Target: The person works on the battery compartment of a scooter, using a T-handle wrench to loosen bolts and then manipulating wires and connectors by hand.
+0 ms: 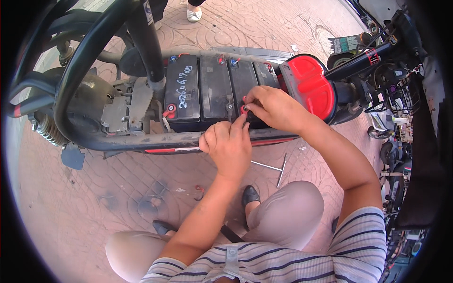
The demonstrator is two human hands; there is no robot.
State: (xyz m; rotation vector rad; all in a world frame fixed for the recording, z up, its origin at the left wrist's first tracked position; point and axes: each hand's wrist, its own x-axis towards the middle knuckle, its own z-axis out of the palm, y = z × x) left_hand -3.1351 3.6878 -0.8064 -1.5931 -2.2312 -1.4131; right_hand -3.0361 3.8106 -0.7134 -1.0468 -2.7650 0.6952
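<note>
Several black batteries sit in a row inside the frame of an electric two-wheeler. The leftmost battery has white handwriting on top. My left hand comes up from the near side, its fingertips pressed together at a red-sleeved terminal on the third battery. Across that same terminal my right hand pinches with thumb and forefinger; whatever is between them is too small to make out. Beside my left fingers, a black cable end lies bolted to the second battery.
A red plastic tray adjoins the batteries on the right. Black frame tubes rise at the left. On the paving near my knees lie a T-shaped wrench and a small red cable piece. Another person's shoe shows at the far side.
</note>
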